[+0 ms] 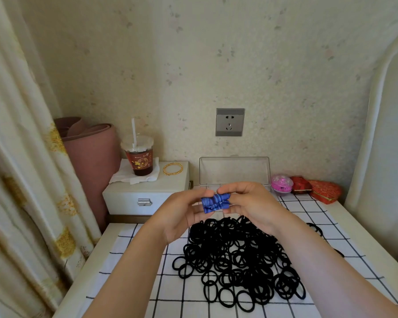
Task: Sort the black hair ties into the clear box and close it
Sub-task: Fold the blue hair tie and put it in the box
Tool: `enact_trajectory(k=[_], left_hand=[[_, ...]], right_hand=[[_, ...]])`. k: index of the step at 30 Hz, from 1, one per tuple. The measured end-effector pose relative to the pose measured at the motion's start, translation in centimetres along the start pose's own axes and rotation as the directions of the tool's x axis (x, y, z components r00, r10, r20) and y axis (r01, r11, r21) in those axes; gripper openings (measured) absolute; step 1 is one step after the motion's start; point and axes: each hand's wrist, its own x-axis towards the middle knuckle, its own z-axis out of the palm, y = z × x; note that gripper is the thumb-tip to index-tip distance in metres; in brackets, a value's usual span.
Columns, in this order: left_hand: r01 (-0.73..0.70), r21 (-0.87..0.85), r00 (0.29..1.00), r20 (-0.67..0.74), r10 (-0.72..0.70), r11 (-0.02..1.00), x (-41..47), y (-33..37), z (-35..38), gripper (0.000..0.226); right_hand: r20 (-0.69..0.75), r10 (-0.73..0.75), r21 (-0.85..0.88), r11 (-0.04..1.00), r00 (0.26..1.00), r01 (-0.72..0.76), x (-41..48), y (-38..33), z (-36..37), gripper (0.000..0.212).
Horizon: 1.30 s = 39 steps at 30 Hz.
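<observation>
A large pile of black hair ties (238,258) lies on the white checked cloth (129,267) in front of me. A few stray ties (316,228) lie to the right of the pile. Behind my hands stands the clear box (234,171) with its lid raised against the wall; its base is mostly hidden by my hands. My left hand (182,214) and my right hand (248,203) are raised above the pile, and both pinch a small blue patterned fabric piece (215,202) between them, one at each end.
A white drawer unit (145,198) at the back left carries a drink cup with a straw (139,157) on a tissue and gold bangles (172,168). A pink round case (282,183) and red boxes (317,190) sit at the back right. A curtain (21,180) hangs on the left.
</observation>
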Motion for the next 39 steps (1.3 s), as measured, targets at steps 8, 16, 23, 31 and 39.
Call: enact_trajectory(k=[8,16,23,31,39], left_hand=[[-0.176,0.132,0.966,-0.167,0.197,0.975,0.8,-0.9,0.3,0.040],[-0.265,0.373,0.896,-0.245,0.370,0.889,1.5,-2.1,0.9,0.041],[-0.043,0.781,0.895,-0.247,0.371,0.624,2.8,-3.5,-0.6,0.036],[0.038,0.837,0.977,-0.147,0.157,0.546,3.9,-5.0,-1.8,0.071],[-0.011,0.824,0.971,-0.126,0.202,0.566,5.3,-5.4,-3.2,0.053]], right_hand=[[0.004,0.135,0.261,0.956,0.991,-0.131,0.1,0.4,1.6,0.019],[-0.112,0.207,0.202,0.962,0.972,-0.182,0.6,1.5,1.7,0.017],[-0.330,0.022,-0.211,0.973,0.944,-0.096,2.1,2.1,1.3,0.012],[-0.335,-0.025,-0.523,0.836,0.942,-0.164,6.8,1.7,2.9,0.006],[-0.326,0.129,-0.772,0.535,0.936,-0.343,12.3,2.9,4.1,0.009]])
